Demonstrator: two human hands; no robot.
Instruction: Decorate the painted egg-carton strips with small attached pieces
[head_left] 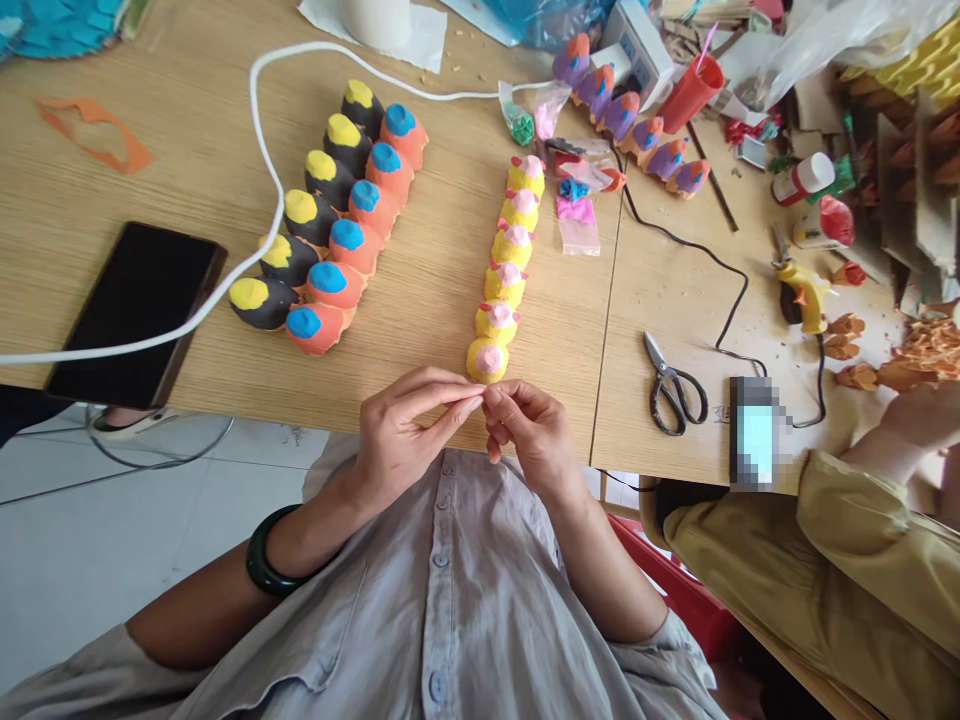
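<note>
At the table's front edge, my left hand (414,425) and my right hand (531,432) meet, both with fingers pinched together. Whatever lies between the fingertips is too small to make out. Just beyond them runs a yellow row of egg-carton cups (501,285) with pink tops and small red bits at the sides; its nearest cup almost touches my fingertips. To the left lie a black row with yellow tops (315,222) and an orange row with blue tops (360,235), side by side. Packets of pink and blue clay (576,210) rest right of the yellow row.
A phone (131,310) and a white cable (259,120) are at left. Scissors (671,385), a lit device (754,435), a yellow glue gun (806,295) and a red cup (691,92) are at right. A purple row (622,115) lies farther back. Another person's hand (926,415) is at far right.
</note>
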